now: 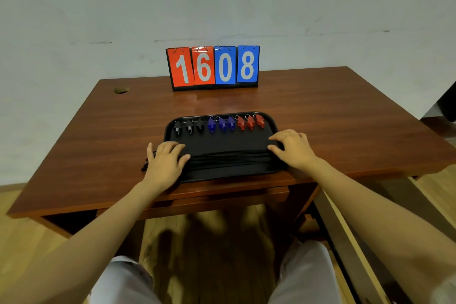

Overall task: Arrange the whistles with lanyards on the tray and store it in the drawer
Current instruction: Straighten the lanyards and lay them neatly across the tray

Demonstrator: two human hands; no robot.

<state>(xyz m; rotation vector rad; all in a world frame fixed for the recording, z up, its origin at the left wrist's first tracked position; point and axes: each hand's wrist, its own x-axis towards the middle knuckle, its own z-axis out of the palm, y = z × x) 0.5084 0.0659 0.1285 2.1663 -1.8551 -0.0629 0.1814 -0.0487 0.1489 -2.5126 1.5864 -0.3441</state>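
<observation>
Tray loaded with nine whistles, held at both ends near the bench edge

The tray [222, 142] is seen on the bench [345, 118], close to its front edge, with nine whistles [223, 124] lined along the far rim: three black [189, 128], three blue [222, 124], three red [250, 122]. One bundle of black lanyards [229, 157] is laid across the near side. The left hand [164, 163] is spread flat over the left corner and cords, fingers [183, 157] extended; the right hand [293, 147] is curled over the right rim, apparently grasping it. Cord ends [144, 168] are trailed off the tray at left and could be snagged or caught in the drawer [222, 198]; if the tray is tilted, the loose whistles could be slid out of line. One flip scoreboard [213, 66] is stood behind.
</observation>
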